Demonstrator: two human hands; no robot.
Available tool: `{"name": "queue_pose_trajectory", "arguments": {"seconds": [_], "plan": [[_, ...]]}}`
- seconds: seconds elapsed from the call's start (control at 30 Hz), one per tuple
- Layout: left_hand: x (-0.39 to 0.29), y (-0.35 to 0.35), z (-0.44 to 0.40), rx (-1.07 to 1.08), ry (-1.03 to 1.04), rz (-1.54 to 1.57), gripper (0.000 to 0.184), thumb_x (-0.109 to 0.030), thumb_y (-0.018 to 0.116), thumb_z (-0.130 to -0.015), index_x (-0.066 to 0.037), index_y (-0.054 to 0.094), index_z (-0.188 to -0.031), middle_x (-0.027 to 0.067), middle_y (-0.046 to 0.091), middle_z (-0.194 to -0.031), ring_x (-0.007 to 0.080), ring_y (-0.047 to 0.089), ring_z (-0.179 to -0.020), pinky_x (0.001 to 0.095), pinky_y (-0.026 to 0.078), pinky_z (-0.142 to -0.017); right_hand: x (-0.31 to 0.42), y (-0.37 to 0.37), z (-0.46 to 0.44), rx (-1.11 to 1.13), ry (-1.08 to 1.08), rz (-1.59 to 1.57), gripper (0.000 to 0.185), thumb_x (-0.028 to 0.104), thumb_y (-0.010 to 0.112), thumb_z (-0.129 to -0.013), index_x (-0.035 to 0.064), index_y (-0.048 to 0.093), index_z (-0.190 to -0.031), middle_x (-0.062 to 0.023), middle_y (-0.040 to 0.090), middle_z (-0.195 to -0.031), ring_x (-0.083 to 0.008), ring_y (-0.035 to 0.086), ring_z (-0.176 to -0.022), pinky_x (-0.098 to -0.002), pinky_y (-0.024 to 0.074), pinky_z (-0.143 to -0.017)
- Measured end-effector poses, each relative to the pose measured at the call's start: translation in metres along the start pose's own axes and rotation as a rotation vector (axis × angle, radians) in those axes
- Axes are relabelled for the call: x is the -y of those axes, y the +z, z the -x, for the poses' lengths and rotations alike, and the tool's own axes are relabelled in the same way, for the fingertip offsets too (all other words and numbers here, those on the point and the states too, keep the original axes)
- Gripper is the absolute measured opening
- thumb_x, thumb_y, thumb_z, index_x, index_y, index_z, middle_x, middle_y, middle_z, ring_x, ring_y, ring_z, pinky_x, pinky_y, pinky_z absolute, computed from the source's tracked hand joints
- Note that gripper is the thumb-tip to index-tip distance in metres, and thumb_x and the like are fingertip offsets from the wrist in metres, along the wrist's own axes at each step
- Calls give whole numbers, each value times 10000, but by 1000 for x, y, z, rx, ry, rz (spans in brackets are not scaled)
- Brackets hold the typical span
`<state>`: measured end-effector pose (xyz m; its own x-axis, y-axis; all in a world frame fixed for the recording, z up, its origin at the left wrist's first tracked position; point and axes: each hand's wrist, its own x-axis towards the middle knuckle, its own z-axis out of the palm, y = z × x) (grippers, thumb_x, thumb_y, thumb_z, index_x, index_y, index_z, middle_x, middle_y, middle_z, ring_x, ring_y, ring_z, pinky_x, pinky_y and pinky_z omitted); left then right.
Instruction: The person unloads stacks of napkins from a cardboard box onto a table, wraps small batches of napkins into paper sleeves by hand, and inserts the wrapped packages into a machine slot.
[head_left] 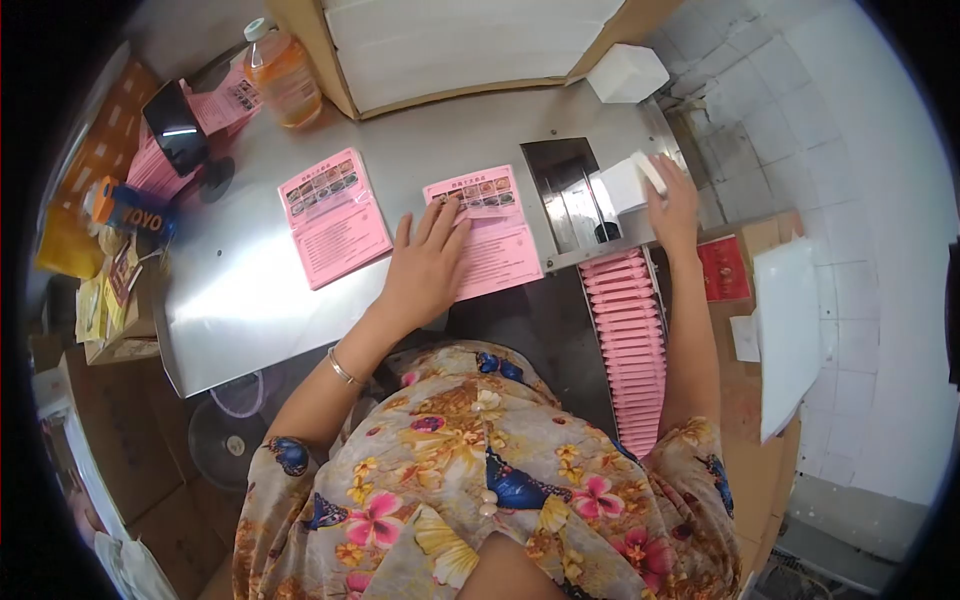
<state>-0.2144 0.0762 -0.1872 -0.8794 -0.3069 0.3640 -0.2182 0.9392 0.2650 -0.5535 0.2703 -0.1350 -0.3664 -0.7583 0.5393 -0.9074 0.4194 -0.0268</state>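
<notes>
My left hand [427, 262] lies with its fingers spread on a pink printed sheet [497, 252] on the metal table. Another stack of pink sheets [337, 222] rests to the left of it. At the right, my right hand [672, 205] is closed on a small white block [648, 175], beside a white piece [622, 186] at the edge of a dark plate with metal rods [567, 190]. A long row of folded pink packets [625, 340] runs down from the table edge, left of my right forearm.
An orange bottle [284, 78], a phone [175, 128] and a blue package [140, 212] stand at the back left. A large box [470, 50] is behind the table. A white block [628, 73] sits at the back right, near the tiled wall.
</notes>
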Motion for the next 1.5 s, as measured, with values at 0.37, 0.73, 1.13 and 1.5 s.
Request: {"name": "queue_pose_trajectory", "arguments": {"seconds": [0.37, 0.73, 1.13, 1.5], "plan": [[-16, 12, -31, 13, 35, 135, 663, -303, 758, -787, -63, 519, -1357, 189, 452, -1465, 359, 413, -1371, 601, 332, -1064, 149, 43, 34, 282, -448, -333, 347, 123, 585, -897, 123, 667, -1234, -91, 658, -1275, -231, 624, -1198, -605, 259, -1142], [-11, 11, -40, -116, -88, 76, 685, -343, 748, -812, -98, 501, -1402, 187, 488, -1402, 364, 450, -1315, 533, 366, -1035, 147, 22, 5, 287, -393, -336, 354, 64, 614, -861, 66, 661, -1212, -117, 637, -1282, -285, 587, -1218, -492, 379, -1091], [-4, 6, -60, 23, 277, 185, 236, -260, 629, -901, -65, 700, -1013, 114, 623, -946, 310, 614, -879, 423, 490, -800, 32, 2, 12, -12, 119, -209, 240, 124, 680, -879, 52, 724, -1103, -101, 648, -916, -296, 644, -815, -389, 521, -732], [9, -16, -7, 57, 205, 364, 302, -196, 650, -883, -7, 628, -1118, 186, 591, -1225, 376, 567, -1161, 459, 467, -956, 18, 1, 6, -64, -77, 92, 436, 86, 613, -858, 84, 632, -1293, -137, 651, -1223, -325, 596, -1161, -464, 433, -1012]]}}
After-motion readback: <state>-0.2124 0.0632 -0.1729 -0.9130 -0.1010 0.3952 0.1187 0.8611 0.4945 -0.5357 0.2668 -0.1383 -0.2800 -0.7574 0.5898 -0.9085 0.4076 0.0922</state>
